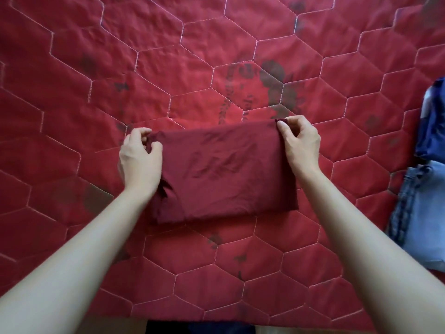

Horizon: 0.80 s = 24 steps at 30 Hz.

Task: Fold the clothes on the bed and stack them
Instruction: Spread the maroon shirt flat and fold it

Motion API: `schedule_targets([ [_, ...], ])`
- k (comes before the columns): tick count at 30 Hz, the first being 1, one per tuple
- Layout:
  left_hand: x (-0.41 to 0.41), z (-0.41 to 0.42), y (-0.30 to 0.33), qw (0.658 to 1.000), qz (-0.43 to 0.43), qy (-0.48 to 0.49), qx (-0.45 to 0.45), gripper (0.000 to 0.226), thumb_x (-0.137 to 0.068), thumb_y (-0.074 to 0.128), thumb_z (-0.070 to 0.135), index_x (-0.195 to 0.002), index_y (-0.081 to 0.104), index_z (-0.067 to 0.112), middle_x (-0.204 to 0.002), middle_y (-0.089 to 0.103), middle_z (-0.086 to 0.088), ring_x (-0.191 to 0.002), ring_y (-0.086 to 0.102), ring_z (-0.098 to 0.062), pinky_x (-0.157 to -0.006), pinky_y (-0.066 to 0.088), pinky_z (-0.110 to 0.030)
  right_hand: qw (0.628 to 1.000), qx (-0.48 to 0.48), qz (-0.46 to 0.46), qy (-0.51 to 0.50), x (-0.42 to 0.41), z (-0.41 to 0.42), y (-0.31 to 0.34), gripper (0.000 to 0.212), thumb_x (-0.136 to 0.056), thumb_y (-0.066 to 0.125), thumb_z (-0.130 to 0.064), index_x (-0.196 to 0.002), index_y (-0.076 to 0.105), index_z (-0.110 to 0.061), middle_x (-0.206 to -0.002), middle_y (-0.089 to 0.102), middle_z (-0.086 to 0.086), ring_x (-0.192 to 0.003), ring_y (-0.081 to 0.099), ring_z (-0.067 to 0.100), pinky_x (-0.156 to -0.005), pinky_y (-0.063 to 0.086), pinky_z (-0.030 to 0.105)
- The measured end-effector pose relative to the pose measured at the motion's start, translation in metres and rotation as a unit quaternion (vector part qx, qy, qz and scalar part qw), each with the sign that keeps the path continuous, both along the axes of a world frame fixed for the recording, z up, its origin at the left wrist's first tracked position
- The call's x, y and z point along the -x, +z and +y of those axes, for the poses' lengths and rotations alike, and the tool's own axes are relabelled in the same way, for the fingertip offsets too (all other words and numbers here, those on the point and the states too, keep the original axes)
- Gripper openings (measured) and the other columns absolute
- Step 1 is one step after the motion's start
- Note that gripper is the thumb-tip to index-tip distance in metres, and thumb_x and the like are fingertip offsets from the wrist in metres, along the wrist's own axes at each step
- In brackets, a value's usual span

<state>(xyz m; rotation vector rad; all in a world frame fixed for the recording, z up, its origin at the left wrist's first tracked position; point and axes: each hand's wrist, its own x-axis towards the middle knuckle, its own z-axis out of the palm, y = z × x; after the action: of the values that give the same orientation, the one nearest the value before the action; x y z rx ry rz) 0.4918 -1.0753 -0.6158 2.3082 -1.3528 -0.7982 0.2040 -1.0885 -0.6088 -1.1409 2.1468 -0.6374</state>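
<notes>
A dark maroon garment (224, 174) lies folded into a rectangle on the red quilted bed cover (168, 68), a little below the middle of the view. My left hand (138, 160) pinches its far left corner, fingers curled round the cloth. My right hand (299, 143) pinches the far right corner between thumb and fingers. Both forearms reach in from the bottom corners.
At the right edge lies a pile of clothes: light blue denim (419, 213) with a dark blue shiny fabric (433, 121) behind it. The bed's near edge runs along the bottom, with dark cloth (199, 329) just below it.
</notes>
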Motion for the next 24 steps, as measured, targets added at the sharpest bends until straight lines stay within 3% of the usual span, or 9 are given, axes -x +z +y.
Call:
schedule_targets([
  [2, 0.005, 0.011, 0.003, 0.993, -0.088, -0.054, 0.049, 0.042, -0.088, 0.052, 0.018, -0.129, 0.052, 0.009, -0.130, 0.051, -0.013, -0.120, 0.046, -0.032, -0.100, 0.035, -0.040, 0.998, 0.023, 0.064, 0.011, -0.004, 0.001, 0.003, 0.019, -0.094, 0.058, -0.023, -0.106, 0.064, -0.009, -0.109, 0.064, 0.006, -0.103, 0.057, 0.021, -0.091, 0.040, 0.025],
  [4, 0.015, 0.022, 0.004, 0.966, -0.153, -0.173, 0.113, 0.048, -0.089, 0.049, 0.017, -0.136, 0.047, 0.006, -0.142, 0.044, -0.015, -0.133, 0.038, -0.033, -0.110, 0.028, -0.044, 0.984, 0.089, 0.153, 0.036, -0.019, 0.006, 0.010, 0.028, -0.094, 0.055, -0.021, -0.117, 0.060, -0.006, -0.120, 0.059, 0.010, -0.114, 0.052, 0.026, -0.099, 0.037, 0.032],
  [7, 0.050, 0.045, 0.000, 0.921, -0.160, -0.330, 0.131, 0.053, -0.089, 0.044, 0.017, -0.142, 0.043, 0.011, -0.152, 0.036, -0.010, -0.143, 0.029, -0.029, -0.115, 0.022, -0.051, 0.951, 0.177, 0.205, 0.150, -0.062, 0.025, 0.011, 0.034, -0.094, 0.051, -0.016, -0.125, 0.059, -0.005, -0.130, 0.057, 0.014, -0.126, 0.050, 0.030, -0.109, 0.035, 0.041],
  [9, 0.072, 0.056, -0.007, 0.909, -0.179, -0.365, 0.097, 0.055, -0.091, 0.043, 0.019, -0.145, 0.039, 0.010, -0.156, 0.030, -0.009, -0.145, 0.024, -0.028, -0.116, 0.019, -0.053, 0.927, 0.157, 0.220, 0.260, -0.092, 0.048, -0.001, 0.038, -0.094, 0.051, -0.017, -0.130, 0.058, -0.008, -0.139, 0.053, 0.013, -0.134, 0.043, 0.029, -0.113, 0.029, 0.048],
  [13, 0.069, 0.061, -0.030, 0.917, -0.212, -0.336, 0.013, 0.056, -0.097, 0.033, 0.032, -0.151, 0.029, 0.018, -0.159, 0.020, -0.009, -0.147, 0.018, -0.028, -0.117, 0.013, -0.055, 0.877, 0.085, 0.289, 0.375, -0.086, 0.071, -0.031, 0.046, -0.098, 0.046, -0.029, -0.142, 0.047, -0.017, -0.151, 0.039, 0.011, -0.142, 0.032, 0.026, -0.116, 0.022, 0.052],
  [16, 0.043, 0.064, -0.041, 0.935, -0.208, -0.289, 0.011, 0.055, -0.097, 0.033, 0.038, -0.151, 0.029, 0.026, -0.159, 0.021, -0.008, -0.147, 0.019, -0.028, -0.116, 0.009, -0.053, 0.862, 0.050, 0.352, 0.361, -0.039, 0.068, -0.043, 0.051, -0.100, 0.038, -0.040, -0.149, 0.035, -0.025, -0.157, 0.028, 0.007, -0.146, 0.024, 0.024, -0.118, 0.016, 0.049],
  [20, 0.014, 0.074, -0.040, 0.965, -0.186, -0.187, -0.012, 0.054, -0.099, 0.028, 0.034, -0.153, 0.023, 0.027, -0.162, 0.011, -0.004, -0.149, 0.010, -0.025, -0.117, 0.006, -0.052, 0.925, -0.061, 0.317, 0.201, 0.012, 0.077, -0.037, 0.057, -0.100, 0.028, -0.045, -0.153, 0.021, -0.026, -0.161, 0.015, 0.005, -0.149, 0.011, 0.022, -0.118, 0.009, 0.054],
  [24, 0.008, 0.077, -0.029, 0.989, -0.134, -0.069, -0.011, 0.055, -0.102, 0.033, 0.031, -0.154, 0.019, 0.022, -0.160, 0.014, -0.012, -0.148, 0.013, -0.027, -0.118, 0.009, -0.050, 0.969, -0.023, 0.203, 0.137, 0.013, 0.079, -0.023, 0.058, -0.101, 0.027, -0.042, -0.153, 0.020, -0.015, -0.158, 0.022, 0.010, -0.148, 0.016, 0.024, -0.119, 0.014, 0.046],
])
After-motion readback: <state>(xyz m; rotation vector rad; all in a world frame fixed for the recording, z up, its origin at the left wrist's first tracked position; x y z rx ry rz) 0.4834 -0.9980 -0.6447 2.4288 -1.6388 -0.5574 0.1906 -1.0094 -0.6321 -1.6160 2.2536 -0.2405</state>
